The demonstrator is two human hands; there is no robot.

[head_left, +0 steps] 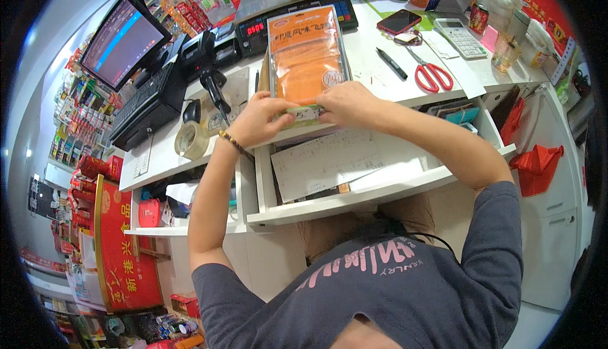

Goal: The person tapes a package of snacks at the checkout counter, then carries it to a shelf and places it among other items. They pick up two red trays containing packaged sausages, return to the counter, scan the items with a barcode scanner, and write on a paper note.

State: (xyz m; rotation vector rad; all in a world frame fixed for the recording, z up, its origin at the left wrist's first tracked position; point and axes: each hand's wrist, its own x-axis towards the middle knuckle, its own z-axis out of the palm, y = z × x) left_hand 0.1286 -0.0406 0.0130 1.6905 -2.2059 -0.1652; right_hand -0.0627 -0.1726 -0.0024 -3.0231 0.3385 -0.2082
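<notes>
Overall, room: racked goods [85,121] at 9 o'clock.
Counter [373,89]: white, 12 o'clock, drawers [380,187] open beneath.
Monitor [120,42]: lit, 10 o'clock.
Packet [307,64]: orange, over counter's front edge, 12 o'clock.
Left hand [261,120], right hand [350,105]: both pinching packet's near end.
Scissors [433,75]: red-handled, 2 o'clock.

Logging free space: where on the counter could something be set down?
The counter is mostly bare between the orange package and black pen, with less room between pen, red scissors and front edge. It is crowded right, around calculator and glass, and left, around the black scanner.
</notes>
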